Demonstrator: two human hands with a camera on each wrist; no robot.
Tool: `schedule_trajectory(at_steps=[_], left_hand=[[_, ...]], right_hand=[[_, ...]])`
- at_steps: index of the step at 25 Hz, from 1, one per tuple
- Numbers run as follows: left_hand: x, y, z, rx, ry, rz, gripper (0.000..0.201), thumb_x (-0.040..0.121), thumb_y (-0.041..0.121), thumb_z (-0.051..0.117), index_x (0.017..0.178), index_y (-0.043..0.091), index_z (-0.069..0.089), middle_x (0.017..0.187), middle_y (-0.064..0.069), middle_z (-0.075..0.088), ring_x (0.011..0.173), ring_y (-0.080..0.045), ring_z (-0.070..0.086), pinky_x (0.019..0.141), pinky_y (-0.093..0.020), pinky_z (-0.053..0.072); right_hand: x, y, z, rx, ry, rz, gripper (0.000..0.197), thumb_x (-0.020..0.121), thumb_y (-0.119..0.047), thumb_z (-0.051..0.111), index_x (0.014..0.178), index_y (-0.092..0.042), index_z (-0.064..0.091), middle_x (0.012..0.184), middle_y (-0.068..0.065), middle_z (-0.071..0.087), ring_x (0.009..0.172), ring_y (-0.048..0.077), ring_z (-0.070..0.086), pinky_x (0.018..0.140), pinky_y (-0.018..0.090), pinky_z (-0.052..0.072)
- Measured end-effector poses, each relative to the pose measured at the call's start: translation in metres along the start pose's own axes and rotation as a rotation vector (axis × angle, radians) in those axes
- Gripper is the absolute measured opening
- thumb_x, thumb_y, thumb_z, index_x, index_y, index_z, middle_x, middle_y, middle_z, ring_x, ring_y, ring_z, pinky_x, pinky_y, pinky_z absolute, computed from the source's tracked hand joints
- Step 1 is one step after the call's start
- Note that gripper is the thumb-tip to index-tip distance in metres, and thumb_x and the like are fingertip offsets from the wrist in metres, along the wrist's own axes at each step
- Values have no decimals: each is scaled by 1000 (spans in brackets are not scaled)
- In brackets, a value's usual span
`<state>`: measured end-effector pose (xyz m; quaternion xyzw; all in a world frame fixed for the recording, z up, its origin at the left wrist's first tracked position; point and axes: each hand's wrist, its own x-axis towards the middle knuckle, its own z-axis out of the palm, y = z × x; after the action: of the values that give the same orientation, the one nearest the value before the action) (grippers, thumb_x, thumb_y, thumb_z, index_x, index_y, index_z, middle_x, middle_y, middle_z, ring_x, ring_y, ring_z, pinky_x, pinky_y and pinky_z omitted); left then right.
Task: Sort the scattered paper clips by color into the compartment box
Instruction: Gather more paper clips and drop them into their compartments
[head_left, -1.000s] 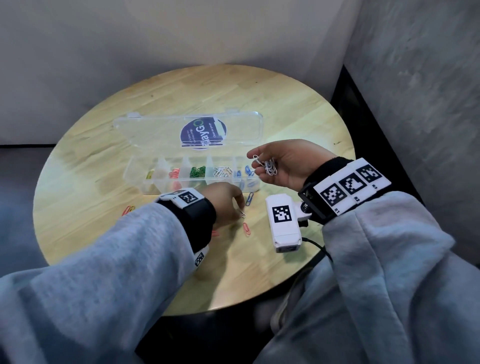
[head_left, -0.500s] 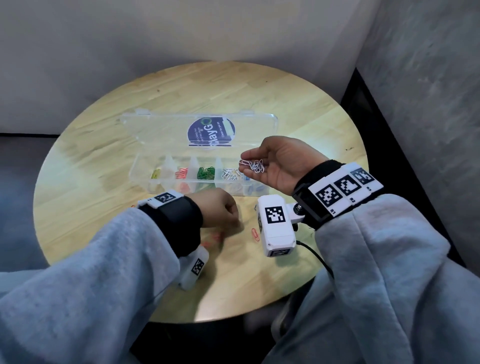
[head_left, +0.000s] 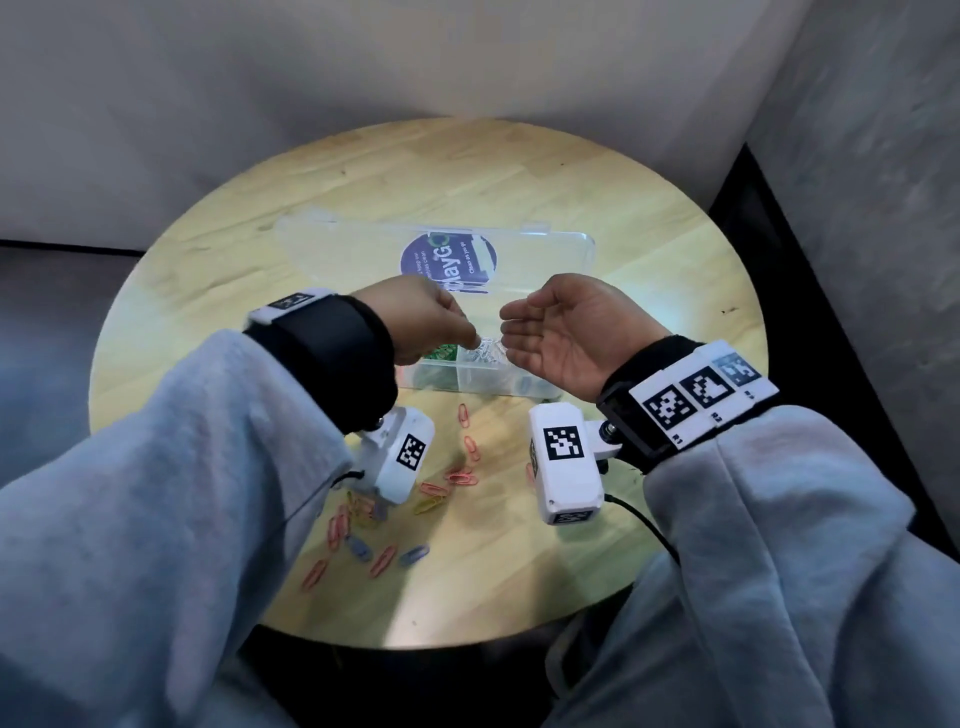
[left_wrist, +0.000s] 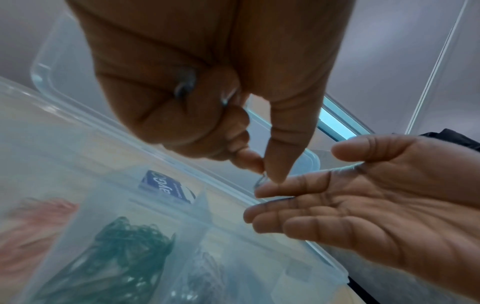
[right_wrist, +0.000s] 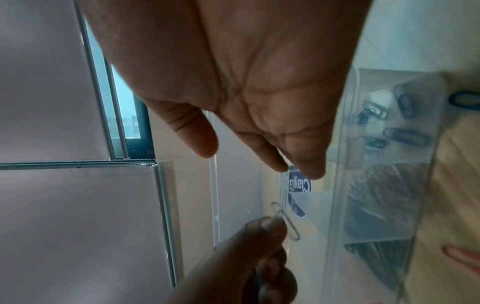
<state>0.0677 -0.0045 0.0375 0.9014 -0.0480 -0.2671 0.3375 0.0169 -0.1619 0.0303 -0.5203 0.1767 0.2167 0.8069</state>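
I judge I'm mid-drop: my left hand (head_left: 426, 317) pinches a silver paper clip (right_wrist: 285, 221) at frame centre above the compartment box (head_left: 467, 382), my right hand (head_left: 566, 332) relaxed, empty beside it; next, release into the silver compartment.

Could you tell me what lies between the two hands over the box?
A silver paper clip, pinched by the left hand, shows in the right wrist view just short of the open right hand.

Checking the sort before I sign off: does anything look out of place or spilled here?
Nothing is damaged, but sorting is unfinished. Loose paper clips, red, yellow and blue, lie scattered on the table in front of the open compartment box. The left hand pinches a silver paper clip; the right hand is empty.
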Motion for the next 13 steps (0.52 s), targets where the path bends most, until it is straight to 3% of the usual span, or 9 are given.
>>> schedule_trajectory(at_steps=[2, 5, 7, 9, 13], left_hand=[[4, 11, 6, 20, 16, -13, 12, 78, 24, 69, 76, 15, 62, 58, -2, 47, 56, -21, 45, 58, -26, 42], [9, 21, 15, -87, 32, -28, 6, 83, 15, 60, 89, 15, 61, 78, -6, 57, 72, -19, 62, 87, -32, 55], [7, 26, 19, -64, 44, -16, 12, 82, 10, 55, 89, 18, 59, 78, -5, 59, 65, -14, 63, 83, -26, 54], [4, 29, 23, 21, 50, 4, 13, 81, 11, 54, 85, 22, 59, 75, -5, 61, 64, -17, 60, 76, -23, 46], [-4, 27, 25, -49, 32, 18, 11, 82, 15, 59, 81, 25, 63, 91, -9, 68, 89, -24, 67, 94, -33, 52]], right_hand=[[-6, -3, -3, -84, 33, -32, 21, 89, -9, 37, 93, -2, 57, 96, 10, 54, 90, 19, 54, 80, 25, 45], [-20, -9, -13, -282, 77, -61, 26, 90, 0, 34, 85, -2, 59, 85, 11, 59, 77, 19, 59, 76, 25, 50], [-31, -10, -21, -455, 84, -27, 26, 91, 1, 36, 80, -1, 60, 77, 12, 58, 68, 20, 58, 66, 25, 52], [-39, -5, -28, -719, 56, 41, 20, 90, -2, 44, 79, -2, 61, 71, 10, 57, 60, 20, 55, 56, 25, 50], [-40, 15, -36, -1121, 19, 167, 11, 88, -12, 55, 79, -8, 59, 69, 7, 58, 64, 24, 56, 59, 28, 51]])
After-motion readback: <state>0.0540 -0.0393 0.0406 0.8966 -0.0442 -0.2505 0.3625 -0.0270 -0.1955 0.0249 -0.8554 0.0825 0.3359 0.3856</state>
